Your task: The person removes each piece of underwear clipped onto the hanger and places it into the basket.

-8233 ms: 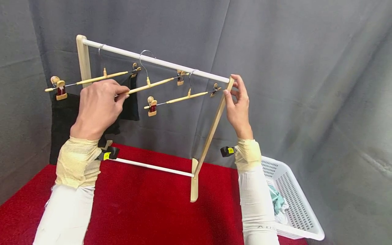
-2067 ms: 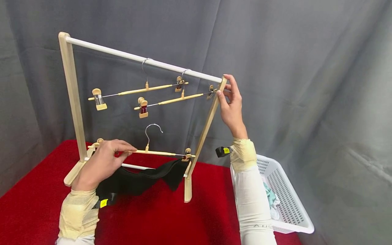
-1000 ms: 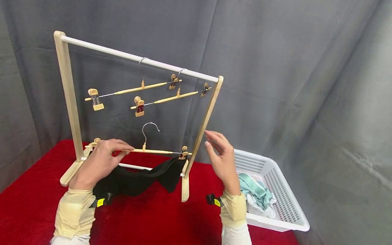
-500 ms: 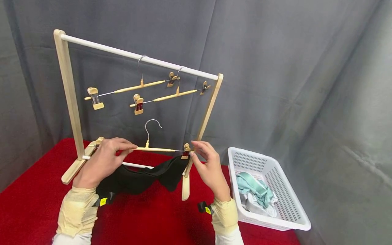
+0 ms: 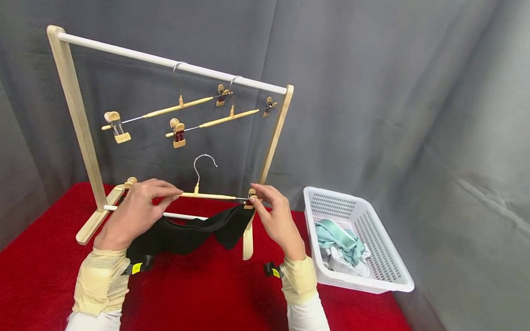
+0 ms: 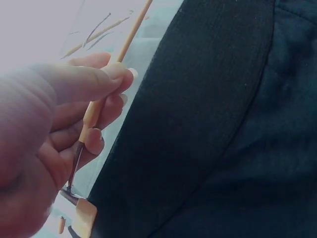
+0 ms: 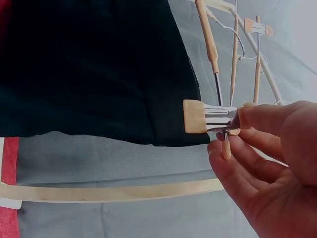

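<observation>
A wooden clip hanger [image 5: 209,196] with a metal hook is held level in front of the rack, off its rail. My left hand [image 5: 138,209] pinches the bar left of the hook, thumb on top in the left wrist view. Black trousers or shorts [image 5: 186,236] hang by the waistband from the hanger's clips. At the right end, my right hand [image 5: 277,216] pinches the handles of the wooden-tipped clip [image 7: 194,117] between thumb and fingers. In the right wrist view the clip's tip still overlaps the garment's edge. The left clip [image 5: 130,182] is partly behind my left hand.
Behind the hanger stands a wooden rack with a white rail [image 5: 136,56]. Two clip hangers without garments hang there, one left [image 5: 178,107] and one right [image 5: 227,118]. A white basket [image 5: 383,239] at right holds teal and white cloth [image 5: 341,243]. Red cloth [image 5: 198,294] covers the table.
The hanger with the black garment has come off the rail and down. My right hand has left the rack's post, moved down and left, and now pinches the right clip.
</observation>
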`<action>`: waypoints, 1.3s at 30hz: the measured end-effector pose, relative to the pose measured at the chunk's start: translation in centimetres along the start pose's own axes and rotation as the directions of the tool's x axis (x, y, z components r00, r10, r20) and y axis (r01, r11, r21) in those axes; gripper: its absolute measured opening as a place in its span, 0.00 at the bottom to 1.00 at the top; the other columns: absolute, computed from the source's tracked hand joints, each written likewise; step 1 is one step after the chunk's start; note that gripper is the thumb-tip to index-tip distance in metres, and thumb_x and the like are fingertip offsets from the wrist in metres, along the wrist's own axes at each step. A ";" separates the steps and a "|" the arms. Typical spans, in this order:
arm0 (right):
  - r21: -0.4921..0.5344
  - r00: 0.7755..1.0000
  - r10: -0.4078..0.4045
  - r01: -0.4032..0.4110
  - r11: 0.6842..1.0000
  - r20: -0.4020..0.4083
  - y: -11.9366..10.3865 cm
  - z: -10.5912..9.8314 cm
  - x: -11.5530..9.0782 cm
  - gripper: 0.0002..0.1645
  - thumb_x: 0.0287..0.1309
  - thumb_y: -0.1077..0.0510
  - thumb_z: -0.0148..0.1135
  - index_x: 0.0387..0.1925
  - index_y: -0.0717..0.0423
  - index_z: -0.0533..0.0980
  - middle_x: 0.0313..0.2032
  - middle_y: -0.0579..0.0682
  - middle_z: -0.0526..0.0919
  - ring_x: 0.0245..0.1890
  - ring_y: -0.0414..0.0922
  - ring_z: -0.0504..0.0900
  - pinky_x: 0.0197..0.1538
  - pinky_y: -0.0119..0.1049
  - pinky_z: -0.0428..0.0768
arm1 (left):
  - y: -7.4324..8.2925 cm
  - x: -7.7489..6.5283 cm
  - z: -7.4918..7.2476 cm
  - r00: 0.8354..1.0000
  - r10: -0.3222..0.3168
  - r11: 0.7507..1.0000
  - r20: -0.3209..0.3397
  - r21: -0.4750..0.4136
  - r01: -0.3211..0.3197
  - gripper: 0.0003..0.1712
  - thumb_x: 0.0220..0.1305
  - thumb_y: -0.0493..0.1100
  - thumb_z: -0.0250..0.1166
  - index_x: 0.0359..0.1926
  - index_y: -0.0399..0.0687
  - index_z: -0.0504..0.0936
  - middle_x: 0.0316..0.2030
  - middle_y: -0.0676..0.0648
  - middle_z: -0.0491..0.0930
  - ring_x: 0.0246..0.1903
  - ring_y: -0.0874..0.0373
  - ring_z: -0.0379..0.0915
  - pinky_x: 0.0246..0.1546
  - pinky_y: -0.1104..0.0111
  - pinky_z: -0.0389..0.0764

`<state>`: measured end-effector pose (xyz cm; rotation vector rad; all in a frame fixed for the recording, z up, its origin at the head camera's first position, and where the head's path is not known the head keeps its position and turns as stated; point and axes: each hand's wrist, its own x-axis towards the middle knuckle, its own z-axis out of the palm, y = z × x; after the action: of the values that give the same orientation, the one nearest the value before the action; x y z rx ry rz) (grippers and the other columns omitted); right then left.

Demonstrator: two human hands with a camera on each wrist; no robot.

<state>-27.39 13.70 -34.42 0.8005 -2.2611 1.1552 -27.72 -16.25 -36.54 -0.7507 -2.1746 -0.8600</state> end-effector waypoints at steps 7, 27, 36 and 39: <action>-0.010 0.999 0.036 -0.037 0.999 -0.002 0.4 -0.2 -0.5 0.20 0.53 0.64 0.60 0.50 0.59 0.75 0.38 0.56 0.79 0.37 0.46 0.76 0.46 0.46 0.78 | 0.1 0.1 0.3 1.000 0.014 1.000 -0.011 -0.007 -0.014 0.13 0.44 0.34 0.71 0.35 0.50 0.86 0.30 0.55 0.82 0.32 0.67 0.73 0.30 0.68 0.78; 0.050 1.000 -0.027 0.027 0.998 -0.007 3.2 -1.6 0.1 0.17 0.59 0.56 0.56 0.49 0.58 0.75 0.39 0.49 0.77 0.38 0.41 0.76 0.46 0.37 0.77 | 1.9 0.7 0.7 0.992 0.090 0.996 -0.091 -0.001 -0.091 0.15 0.45 0.33 0.70 0.37 0.49 0.85 0.32 0.54 0.81 0.34 0.67 0.70 0.34 0.73 0.74; 0.168 0.987 -0.044 0.071 0.983 -0.157 0.9 -2.1 0.3 0.17 0.57 0.65 0.55 0.49 0.64 0.73 0.43 0.58 0.76 0.40 0.46 0.75 0.39 0.34 0.78 | 3.4 1.4 1.2 0.978 0.131 0.990 -0.164 -0.029 -0.137 0.16 0.46 0.32 0.69 0.39 0.49 0.85 0.35 0.53 0.82 0.38 0.64 0.70 0.39 0.72 0.73; 0.166 0.985 -0.050 0.078 0.983 -0.165 1.1 -2.2 0.2 0.17 0.57 0.66 0.55 0.49 0.64 0.73 0.43 0.59 0.76 0.39 0.46 0.75 0.37 0.32 0.78 | 3.4 1.3 1.5 0.977 0.138 0.989 -0.162 -0.022 -0.144 0.17 0.45 0.32 0.69 0.39 0.49 0.85 0.34 0.53 0.82 0.37 0.64 0.71 0.38 0.72 0.74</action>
<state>-27.97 15.98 -33.78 0.8085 -2.0113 1.3478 -26.63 -12.68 -35.19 -0.8138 -1.9458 -0.8548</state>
